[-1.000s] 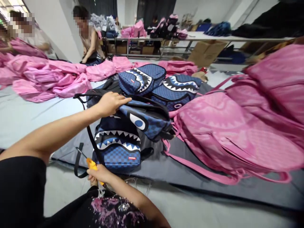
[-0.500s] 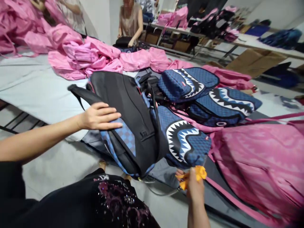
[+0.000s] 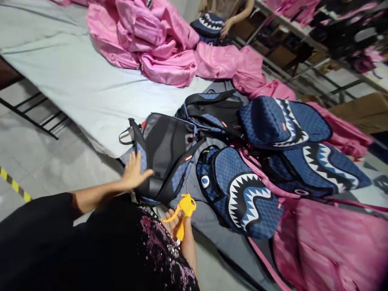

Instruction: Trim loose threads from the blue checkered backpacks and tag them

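Person's L hand is spread flat, fingers apart & gripping nothing, at the L edge of the black-backed backpack; thumb overlaps the back panel in view, but can't tell if it's actually touching. R hand is closed round a yellow tool, held low, just below the same bag's R corner; thin tip points up twd the bag.

That backpack lies back panel up nr the front edge of the table, straps loose, blue-check trim w/ a small red-&-white tag on its R side. Just beyond it, a 2nd black-backed bag, also straps up.

To the R, w/ a gap btwn: a blue check backpack w/ white shark teeth & a round eye, front up on grey cloth. Farther R, two more shark-teeth bags, one partly overlapping the other. Big pink backpack fills the lower R corner, strap trailing along the cloth.

Across the far side, a heap of pink bags. Behind it, a co-worker's hand is at a dark shark-teeth bag. Cardboard at far R; yellow-&-black tape on the floor at far L.
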`<action>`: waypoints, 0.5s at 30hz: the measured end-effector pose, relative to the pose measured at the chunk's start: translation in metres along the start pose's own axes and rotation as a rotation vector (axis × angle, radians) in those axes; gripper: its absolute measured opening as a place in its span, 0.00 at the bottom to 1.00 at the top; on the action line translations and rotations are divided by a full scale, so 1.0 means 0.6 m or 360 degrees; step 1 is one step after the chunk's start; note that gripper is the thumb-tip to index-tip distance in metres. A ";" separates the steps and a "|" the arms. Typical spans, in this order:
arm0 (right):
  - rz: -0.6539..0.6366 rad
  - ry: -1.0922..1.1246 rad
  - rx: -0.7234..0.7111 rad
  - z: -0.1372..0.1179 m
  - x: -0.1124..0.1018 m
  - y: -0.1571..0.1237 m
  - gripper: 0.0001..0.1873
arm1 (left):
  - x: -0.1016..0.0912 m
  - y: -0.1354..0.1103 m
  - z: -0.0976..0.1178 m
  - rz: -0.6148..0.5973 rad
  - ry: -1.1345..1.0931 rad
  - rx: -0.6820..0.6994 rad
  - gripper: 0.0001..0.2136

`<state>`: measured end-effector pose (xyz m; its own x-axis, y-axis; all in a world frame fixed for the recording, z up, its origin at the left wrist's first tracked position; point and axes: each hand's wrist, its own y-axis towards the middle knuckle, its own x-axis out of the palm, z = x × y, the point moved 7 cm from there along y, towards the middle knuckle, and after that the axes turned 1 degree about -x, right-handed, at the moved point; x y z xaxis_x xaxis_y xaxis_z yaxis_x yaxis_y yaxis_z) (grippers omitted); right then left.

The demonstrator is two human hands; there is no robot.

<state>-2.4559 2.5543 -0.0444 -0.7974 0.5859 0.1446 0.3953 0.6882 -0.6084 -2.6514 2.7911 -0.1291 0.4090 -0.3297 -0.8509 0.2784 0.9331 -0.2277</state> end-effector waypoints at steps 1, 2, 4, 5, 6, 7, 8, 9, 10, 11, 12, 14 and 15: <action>-0.0042 -0.0081 0.0004 -0.006 0.005 0.010 0.19 | 0.031 -0.025 0.018 -0.0073 -0.0008 -0.0057 0.55; -0.0081 -0.0153 0.0002 -0.017 0.006 0.022 0.21 | 0.056 -0.041 0.033 -0.0115 0.0023 -0.0084 0.58; -0.0153 -0.0270 -0.0015 -0.052 0.003 0.057 0.26 | 0.081 -0.049 0.044 -0.0204 0.0100 -0.0112 0.59; -0.0212 -0.0382 -0.0038 -0.074 0.004 0.078 0.28 | 0.081 -0.043 0.040 -0.0234 0.0124 -0.0131 0.58; -0.0295 -0.0553 -0.0073 -0.097 0.008 0.100 0.29 | 0.073 -0.036 0.031 -0.0247 0.0131 -0.0161 0.56; -0.0396 -0.0778 -0.0123 -0.119 0.017 0.123 0.30 | 0.057 -0.027 0.018 -0.0226 0.0129 -0.0205 0.54; -0.0505 -0.1044 -0.0186 -0.138 0.031 0.146 0.31 | 0.038 -0.021 0.002 -0.0166 0.0125 -0.0259 0.52; -0.0614 -0.1313 -0.0255 -0.154 0.047 0.168 0.33 | 0.016 -0.017 -0.014 -0.0070 0.0125 -0.0324 0.49; -0.0716 -0.1547 -0.0318 -0.167 0.065 0.189 0.34 | -0.004 -0.017 -0.031 0.0048 0.0129 -0.0400 0.46; -0.0792 -0.1710 -0.0369 -0.179 0.083 0.210 0.34 | -0.020 -0.021 -0.046 0.0167 0.0135 -0.0482 0.42; -0.0838 -0.1824 -0.0411 -0.190 0.100 0.230 0.34 | -0.031 -0.028 -0.059 0.0278 0.0135 -0.0551 0.39; -0.0839 -0.2020 -0.0487 -0.216 0.128 0.272 0.32 | -0.040 -0.043 -0.076 0.0449 0.0076 -0.0584 0.33; -0.0793 -0.2141 -0.0544 -0.231 0.140 0.292 0.32 | -0.041 -0.049 -0.078 0.0509 -0.0006 -0.0529 0.29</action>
<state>-2.3904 2.7836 -0.0307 -0.6187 -0.4342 -0.6547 -0.1070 0.8722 -0.4773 -2.7106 2.7785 -0.1236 0.4321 -0.0174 -0.9017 -0.1562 0.9833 -0.0939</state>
